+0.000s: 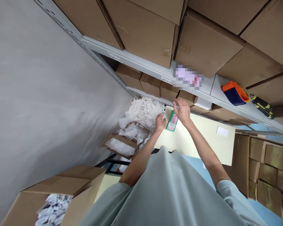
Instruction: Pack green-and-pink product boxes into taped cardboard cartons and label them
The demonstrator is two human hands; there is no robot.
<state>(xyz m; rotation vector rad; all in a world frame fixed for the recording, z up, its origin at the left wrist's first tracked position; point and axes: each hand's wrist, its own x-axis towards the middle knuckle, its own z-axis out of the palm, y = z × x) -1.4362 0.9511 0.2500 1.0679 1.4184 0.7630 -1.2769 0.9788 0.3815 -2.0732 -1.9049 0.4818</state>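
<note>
A slim green box [169,125] with a pink front [174,120] lies on the pale yellow tabletop [195,138]. My left hand [160,123] is just left of the box, fingers bent and a gap showing between thumb and fingertips. Over the far right corner of the box is my right hand [182,110], its thumb and fingers curved and apart. I see nothing held in either hand. Whether the left fingertips touch the box's edge is hard to make out.
White paper strips [143,110] are heaped left of the table, above an open carton [120,146]. A shelf [141,70] with cardboard boxes runs across the back, bearing an orange-and-blue tape dispenser [235,93] and yellow-black cutters [261,106]. A white card [222,131] lies right.
</note>
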